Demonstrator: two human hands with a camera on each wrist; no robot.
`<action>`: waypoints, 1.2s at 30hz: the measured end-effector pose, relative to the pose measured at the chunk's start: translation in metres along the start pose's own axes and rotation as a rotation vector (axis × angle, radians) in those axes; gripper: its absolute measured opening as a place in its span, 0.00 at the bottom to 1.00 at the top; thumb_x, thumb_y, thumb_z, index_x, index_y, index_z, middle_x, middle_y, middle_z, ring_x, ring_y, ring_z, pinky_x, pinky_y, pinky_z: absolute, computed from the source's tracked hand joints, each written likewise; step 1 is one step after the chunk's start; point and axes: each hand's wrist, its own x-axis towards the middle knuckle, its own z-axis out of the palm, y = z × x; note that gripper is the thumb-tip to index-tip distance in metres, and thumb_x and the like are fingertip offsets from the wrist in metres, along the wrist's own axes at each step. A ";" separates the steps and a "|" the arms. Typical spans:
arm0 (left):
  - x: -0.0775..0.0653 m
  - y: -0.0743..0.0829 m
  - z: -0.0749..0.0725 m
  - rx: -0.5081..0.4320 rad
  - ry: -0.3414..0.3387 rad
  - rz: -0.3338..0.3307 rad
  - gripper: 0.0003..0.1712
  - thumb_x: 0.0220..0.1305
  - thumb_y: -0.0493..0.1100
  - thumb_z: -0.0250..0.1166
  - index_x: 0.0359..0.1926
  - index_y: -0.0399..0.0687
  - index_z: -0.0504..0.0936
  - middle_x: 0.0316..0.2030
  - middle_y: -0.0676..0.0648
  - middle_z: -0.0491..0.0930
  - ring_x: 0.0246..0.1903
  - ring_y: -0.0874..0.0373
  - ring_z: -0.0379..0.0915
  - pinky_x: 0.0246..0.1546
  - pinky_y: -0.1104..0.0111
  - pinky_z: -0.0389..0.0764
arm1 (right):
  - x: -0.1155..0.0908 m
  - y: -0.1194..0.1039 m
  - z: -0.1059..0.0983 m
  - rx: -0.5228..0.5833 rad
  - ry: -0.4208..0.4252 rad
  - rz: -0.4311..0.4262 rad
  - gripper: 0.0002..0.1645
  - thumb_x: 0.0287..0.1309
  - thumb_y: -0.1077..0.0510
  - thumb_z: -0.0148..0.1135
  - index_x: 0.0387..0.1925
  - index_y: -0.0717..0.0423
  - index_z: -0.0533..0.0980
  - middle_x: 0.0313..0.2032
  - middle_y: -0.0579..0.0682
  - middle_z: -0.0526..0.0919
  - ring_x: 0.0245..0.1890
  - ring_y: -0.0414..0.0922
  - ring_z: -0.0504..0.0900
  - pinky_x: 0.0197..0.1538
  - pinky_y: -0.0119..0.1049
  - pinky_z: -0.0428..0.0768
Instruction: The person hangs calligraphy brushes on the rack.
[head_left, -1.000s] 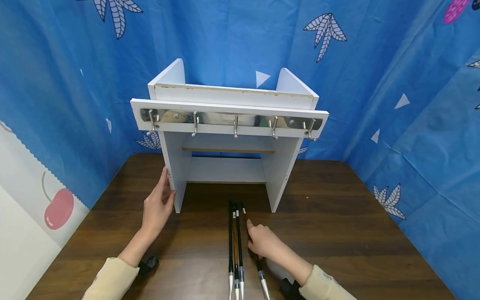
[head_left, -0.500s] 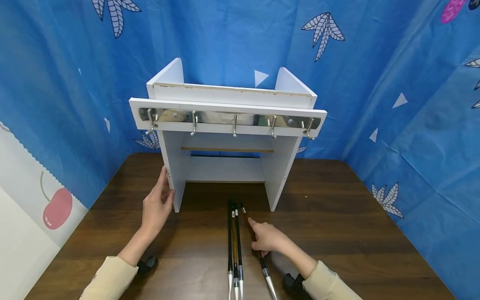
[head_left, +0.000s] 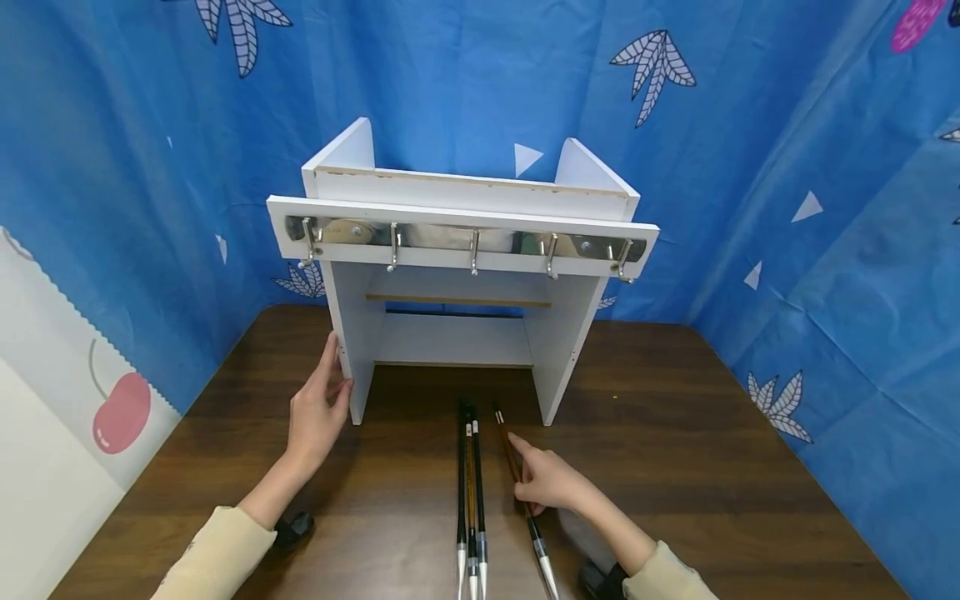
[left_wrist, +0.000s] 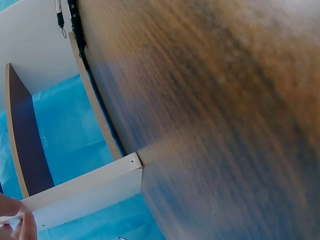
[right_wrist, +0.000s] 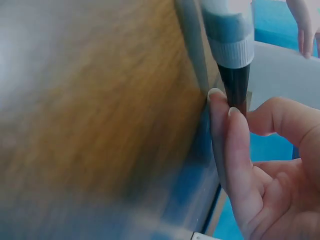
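Observation:
In the head view, my left hand (head_left: 315, 425) holds the front edge of the left side panel of a white shelf rack (head_left: 348, 333). The left wrist view shows fingertips (left_wrist: 28, 227) at that panel's edge. My right hand (head_left: 553, 483) pinches a brush (head_left: 547, 571) with a brown handle and white bristles, its index finger laid along the handle. Up close in the right wrist view, thumb and fingers hold the brush (right_wrist: 235, 55) below its pale ferrule. Left of it, several more brushes (head_left: 480, 492) lie side by side on the table, bristles towards me.
The rack stands at the back of the dark wooden table (head_left: 675, 467). Across its front runs a metal hook rail (head_left: 442, 237) with several hooks. A blue patterned curtain (head_left: 450, 75) hangs behind, and white sheeting with a cherry print (head_left: 123, 412) lines the left side.
My right hand has moved a little to the right with the brown-handled brush, widening the gap from the other brushes. My left hand stays on the rack's panel.

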 end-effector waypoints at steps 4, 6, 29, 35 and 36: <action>0.000 0.000 -0.001 0.006 -0.001 0.002 0.53 0.48 0.19 0.65 0.72 0.49 0.54 0.45 0.35 0.78 0.41 0.45 0.78 0.35 0.62 0.79 | -0.003 0.003 -0.002 0.058 0.008 -0.017 0.45 0.50 0.72 0.56 0.69 0.70 0.48 0.18 0.49 0.71 0.12 0.43 0.75 0.16 0.34 0.77; -0.001 -0.001 -0.001 0.008 -0.002 0.001 0.53 0.48 0.19 0.66 0.72 0.49 0.54 0.45 0.35 0.78 0.41 0.45 0.78 0.35 0.63 0.79 | -0.004 0.004 -0.003 0.077 0.014 -0.025 0.45 0.51 0.72 0.56 0.69 0.70 0.47 0.19 0.49 0.71 0.13 0.43 0.76 0.16 0.34 0.78; -0.003 -0.001 0.000 0.013 0.012 0.002 0.54 0.47 0.19 0.66 0.72 0.49 0.55 0.46 0.35 0.77 0.41 0.44 0.78 0.33 0.63 0.79 | -0.024 0.004 -0.014 0.320 0.039 -0.077 0.44 0.56 0.72 0.55 0.70 0.66 0.46 0.25 0.52 0.72 0.21 0.48 0.82 0.22 0.38 0.81; -0.004 -0.002 0.001 0.015 0.014 0.006 0.53 0.47 0.19 0.66 0.72 0.49 0.55 0.46 0.35 0.77 0.41 0.44 0.78 0.33 0.62 0.79 | -0.025 0.004 -0.012 0.356 0.051 -0.068 0.44 0.56 0.72 0.55 0.71 0.64 0.47 0.25 0.53 0.72 0.23 0.50 0.83 0.23 0.38 0.81; -0.005 -0.002 0.001 0.017 0.015 0.006 0.53 0.47 0.19 0.66 0.72 0.49 0.55 0.46 0.35 0.77 0.41 0.44 0.78 0.33 0.62 0.79 | -0.025 0.004 -0.012 0.366 0.056 -0.066 0.44 0.56 0.73 0.55 0.71 0.64 0.47 0.26 0.53 0.72 0.24 0.51 0.83 0.23 0.38 0.81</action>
